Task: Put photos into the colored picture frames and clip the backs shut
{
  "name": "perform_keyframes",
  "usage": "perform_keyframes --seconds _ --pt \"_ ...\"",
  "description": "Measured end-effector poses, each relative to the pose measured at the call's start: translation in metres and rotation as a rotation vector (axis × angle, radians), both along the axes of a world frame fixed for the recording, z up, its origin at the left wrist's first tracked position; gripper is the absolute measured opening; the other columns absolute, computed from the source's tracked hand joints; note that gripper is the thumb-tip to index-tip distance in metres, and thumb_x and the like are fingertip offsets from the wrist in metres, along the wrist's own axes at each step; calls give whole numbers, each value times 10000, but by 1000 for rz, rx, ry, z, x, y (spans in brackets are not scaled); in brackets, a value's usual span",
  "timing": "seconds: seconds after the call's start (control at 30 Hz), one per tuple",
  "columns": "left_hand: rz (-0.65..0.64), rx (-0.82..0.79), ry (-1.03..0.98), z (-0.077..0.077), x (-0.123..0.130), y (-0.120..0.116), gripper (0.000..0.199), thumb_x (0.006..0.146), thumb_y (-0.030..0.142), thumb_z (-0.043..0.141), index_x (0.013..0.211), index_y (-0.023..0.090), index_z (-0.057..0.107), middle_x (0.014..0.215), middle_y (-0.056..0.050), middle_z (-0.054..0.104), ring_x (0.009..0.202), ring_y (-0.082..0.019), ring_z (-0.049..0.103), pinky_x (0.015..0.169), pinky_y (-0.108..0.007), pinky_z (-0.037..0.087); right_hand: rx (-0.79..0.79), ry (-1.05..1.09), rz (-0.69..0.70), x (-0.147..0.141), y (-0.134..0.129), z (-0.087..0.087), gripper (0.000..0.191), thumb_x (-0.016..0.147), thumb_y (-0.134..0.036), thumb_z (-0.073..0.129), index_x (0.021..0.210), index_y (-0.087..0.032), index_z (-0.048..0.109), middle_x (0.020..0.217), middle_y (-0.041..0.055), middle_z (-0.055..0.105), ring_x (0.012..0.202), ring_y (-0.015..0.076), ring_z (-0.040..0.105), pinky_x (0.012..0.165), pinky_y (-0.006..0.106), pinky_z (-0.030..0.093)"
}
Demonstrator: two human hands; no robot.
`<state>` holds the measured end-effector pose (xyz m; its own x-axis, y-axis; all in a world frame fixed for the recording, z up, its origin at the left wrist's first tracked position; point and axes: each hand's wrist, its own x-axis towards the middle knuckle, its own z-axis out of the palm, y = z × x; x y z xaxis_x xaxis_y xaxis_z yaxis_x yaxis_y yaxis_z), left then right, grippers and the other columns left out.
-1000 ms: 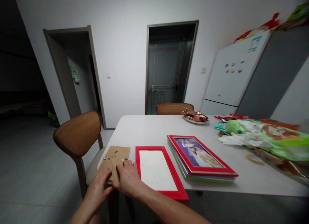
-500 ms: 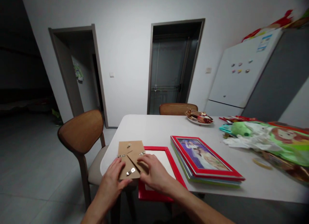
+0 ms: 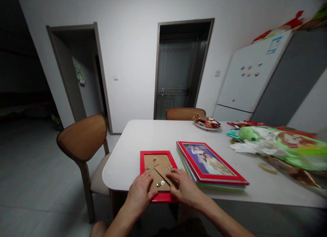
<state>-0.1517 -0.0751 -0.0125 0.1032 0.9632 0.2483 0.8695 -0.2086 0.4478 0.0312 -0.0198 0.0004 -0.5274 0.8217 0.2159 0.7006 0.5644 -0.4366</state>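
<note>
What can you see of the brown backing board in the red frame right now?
The backing board is a flat brown rectangle that looks like fibreboard, carrying small metal clips and a folded-flat stand. It lies inside the red frame, face-down near the front edge of the white table. The left hand and right hand both press on its near end.
</note>
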Motion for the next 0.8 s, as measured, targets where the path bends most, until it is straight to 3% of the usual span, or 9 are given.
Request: perform_keyframes --seconds 0.17,0.3,0.5,0.6,0.8 --pt "-78 -54 70 7 -3 -4 244 715 299 572 938 200 581 1104 -71 566 1080 -232 459 928 -433 313 50 -2 43 -2 4 -1 344 620 -159 470 931 -174 617 1006 91 551 934 201 461 814 298 354" --pt "-53 -73 71 4 0 -9 447 670 418 602 1032 166 533 1198 -118 493 1154 -268 376 961 -481 241 90 -71 50 0 7 -4 338 613 -168 492 924 -196 621 1017 82 556 940 214 448 810 329 340" --pt "-110 -37 -3 -3 3 -15 404 656 246 641 1033 165 519 1137 -91 544 1082 -226 456 973 -443 259 125 -92 81 4 21 -8 297 728 -235 436 972 -190 599 1036 84 541 945 198 444 811 299 326" --pt "-99 -41 -11 -3 0 -15 492 667 214 626 1122 136 456 1112 -106 556 1058 -228 473 965 -445 281 180 -127 10 2 34 -8 312 779 -232 368 998 -157 577 994 103 531 913 190 452 795 284 325" --pt "-81 -26 -4 -3 -4 -16 453 695 215 593 1119 120 467 1129 -114 545 1077 -226 456 969 -416 298 185 -216 -64 -5 43 -12 271 803 -265 351 822 -152 597 857 89 506 830 173 456 763 264 324"
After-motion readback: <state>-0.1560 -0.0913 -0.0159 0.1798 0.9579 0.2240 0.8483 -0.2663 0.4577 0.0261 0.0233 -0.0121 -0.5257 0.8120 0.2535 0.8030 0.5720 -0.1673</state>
